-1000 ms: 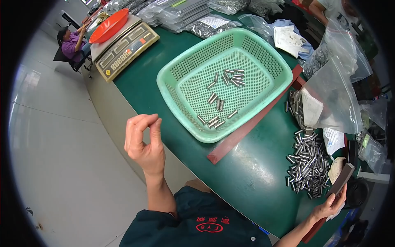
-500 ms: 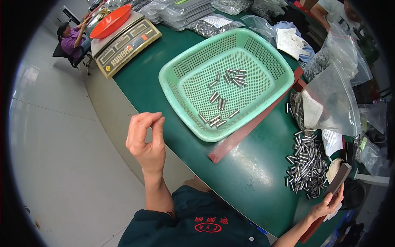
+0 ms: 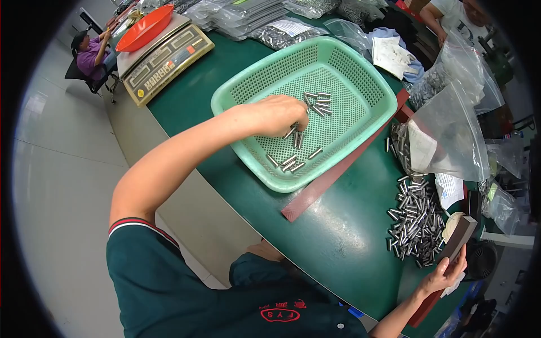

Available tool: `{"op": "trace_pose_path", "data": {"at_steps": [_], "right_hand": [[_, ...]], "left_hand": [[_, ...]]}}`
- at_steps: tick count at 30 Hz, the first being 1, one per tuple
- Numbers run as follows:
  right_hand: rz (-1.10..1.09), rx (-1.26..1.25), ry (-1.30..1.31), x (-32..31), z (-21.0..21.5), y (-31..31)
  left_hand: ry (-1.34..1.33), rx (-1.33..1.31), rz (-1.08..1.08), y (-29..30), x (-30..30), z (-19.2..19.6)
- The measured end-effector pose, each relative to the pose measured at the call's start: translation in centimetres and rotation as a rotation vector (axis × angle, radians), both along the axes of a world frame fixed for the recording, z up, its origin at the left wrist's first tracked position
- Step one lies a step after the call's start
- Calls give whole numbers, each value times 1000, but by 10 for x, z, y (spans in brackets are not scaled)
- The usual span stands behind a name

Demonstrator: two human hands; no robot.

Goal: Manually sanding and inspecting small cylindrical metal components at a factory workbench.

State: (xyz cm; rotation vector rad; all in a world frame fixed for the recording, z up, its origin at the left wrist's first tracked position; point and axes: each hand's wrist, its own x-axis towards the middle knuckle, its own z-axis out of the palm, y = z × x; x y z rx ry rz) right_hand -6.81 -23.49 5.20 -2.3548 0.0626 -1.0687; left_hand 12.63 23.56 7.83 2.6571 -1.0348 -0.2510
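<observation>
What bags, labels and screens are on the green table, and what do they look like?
Weighing scale: far left corner, beige, flat button panel with dark display strip, orange tray on top.
Big clear plastic bag: right of the green basket, white paper label inside.
Bag of metal parts: behind the basket, clear, white label.
Stack of clear flat packets: far edge, grey contents.
</observation>
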Motion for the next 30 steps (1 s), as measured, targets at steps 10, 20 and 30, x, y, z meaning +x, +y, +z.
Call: {"op": "trace_pose_path", "data": {"at_steps": [10, 20, 30], "right_hand": [[-17, -99, 3, 0, 4, 1], [-85, -58, 25, -2, 3, 1], [-89, -86, -19, -9, 11, 8]], "left_hand": [[158, 6, -18, -12, 10, -3], [267, -239, 80, 0, 1, 15], [673, -968, 312, -23, -85, 48]]}}
